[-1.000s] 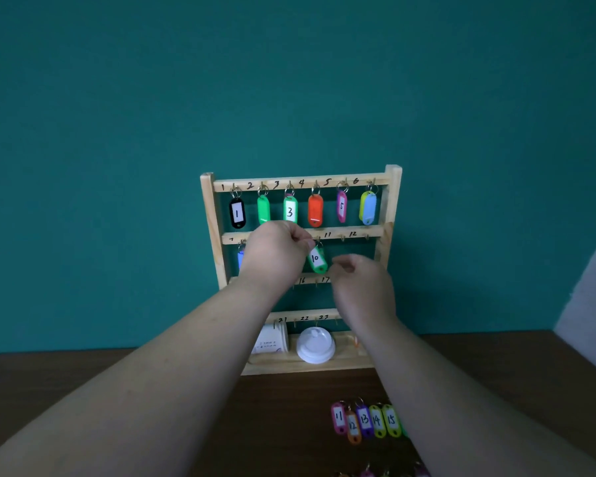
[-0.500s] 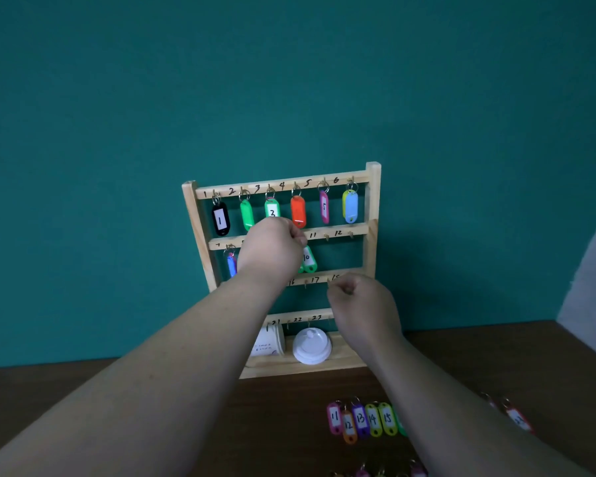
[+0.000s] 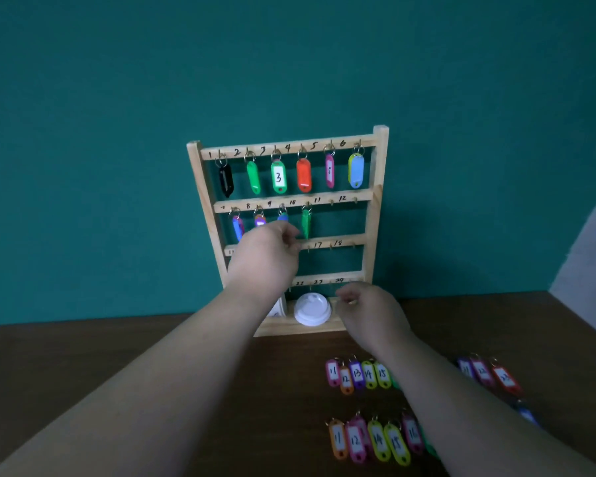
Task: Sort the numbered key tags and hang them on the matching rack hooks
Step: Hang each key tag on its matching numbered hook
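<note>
The wooden key rack [image 3: 376, 201] leans against the teal wall. Tags hang on hooks 1 to 6 of its top rail [image 3: 320, 144]. On the second rail hang a blue tag [image 3: 237, 227], two tags partly hidden by my hand, and the green tag 10 [image 3: 306, 223], turned edge-on. My left hand [image 3: 265, 259] is in front of the third rail with curled fingers just left of the green tag's lower end, holding nothing. My right hand [image 3: 369, 311] is low by the rack's base, fingers curled in and empty. Hooks 11 and 12 are bare.
Loose numbered tags lie on the brown table: a row from 11 to 15 [image 3: 356, 375], a nearer row [image 3: 375, 440], and more at the right [image 3: 486, 373]. A white lid [image 3: 312, 309] and a white cup [image 3: 279, 308] sit on the rack's base shelf.
My left hand has let go of the green tag 10, which now hangs on its hook, and dropped to the third rail. My right hand has moved down toward the rack's base.
</note>
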